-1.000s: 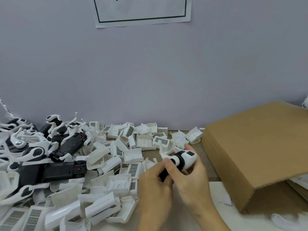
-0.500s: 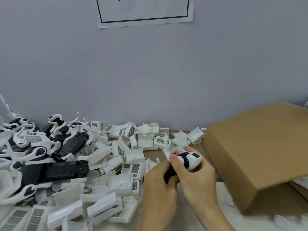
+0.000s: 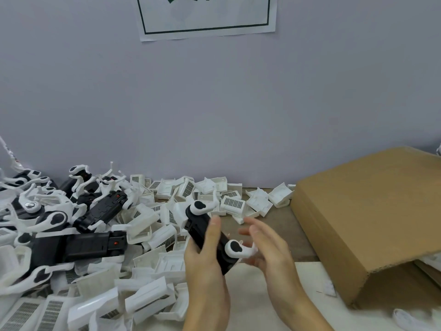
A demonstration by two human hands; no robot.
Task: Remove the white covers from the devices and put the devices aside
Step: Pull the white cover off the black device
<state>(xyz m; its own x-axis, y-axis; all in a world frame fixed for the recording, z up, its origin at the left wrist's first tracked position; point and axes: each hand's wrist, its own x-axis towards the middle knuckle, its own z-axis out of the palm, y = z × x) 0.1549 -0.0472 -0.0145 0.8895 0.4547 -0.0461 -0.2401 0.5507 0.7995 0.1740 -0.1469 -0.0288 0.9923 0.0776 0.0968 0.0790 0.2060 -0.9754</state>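
Left hand (image 3: 207, 263) gripping a black device (image 3: 205, 232) round its middle, thumb laid along the top face, fingers curled underneath. Device held above the table (image 3: 274, 225), tilted, one end pointing up and away, the other down toward the right. White curved arms with black pads at both ends: far one (image 3: 201, 206) and near one (image 3: 238, 249). No white box cover seen on the held device.

Right hand (image 3: 267, 244) just right of the device, blurred, fingers spread and relaxed, holding nothing; fingertips near the device's near white arm, touching or not cannot be told.

Loose white covers (image 3: 167, 266) heaped on the table left of and beyond the hands, many lying hollow side up, some showing grilled faces. Further covers (image 3: 259, 203) strewn along the wall behind the hands.

Stripped devices (image 3: 78, 244) piled at far left, black bodies with red dots and white arms, lying every way, mixed with covers at the pile's edge.

Cardboard box (image 3: 372, 223) at right, tilted, its near edge raised off the table. Paper sign (image 3: 205, 17) with a dark green border on the wall (image 3: 214, 103) above. White scraps (image 3: 329, 289) by the box's near corner.
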